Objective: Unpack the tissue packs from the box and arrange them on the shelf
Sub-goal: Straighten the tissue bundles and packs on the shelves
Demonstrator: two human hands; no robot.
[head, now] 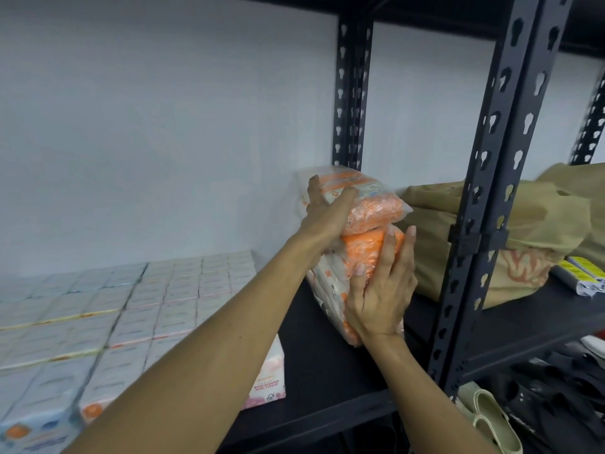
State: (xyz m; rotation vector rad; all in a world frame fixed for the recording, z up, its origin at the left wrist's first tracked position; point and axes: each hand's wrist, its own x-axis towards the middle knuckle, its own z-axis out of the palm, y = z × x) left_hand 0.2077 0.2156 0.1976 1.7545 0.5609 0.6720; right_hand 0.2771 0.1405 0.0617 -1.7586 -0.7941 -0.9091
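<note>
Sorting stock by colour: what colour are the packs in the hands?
Orange and white tissue packs, seen in the head view.

Orange tissue packs [373, 208]: thin clear plastic film, glossy and crinkled, printed orange and white. Shelf board [327, 371]: dark, matt, smooth. Uprights [497, 178]: black painted metal, matt, punched with keyhole slots. Stacked tissue blocks [131, 306]: pale film wrap, slight sheen. Bag [540, 224]: tan plastic, soft, creased, dull sheen. Wall [163, 126]: white, smooth, matt.
</note>
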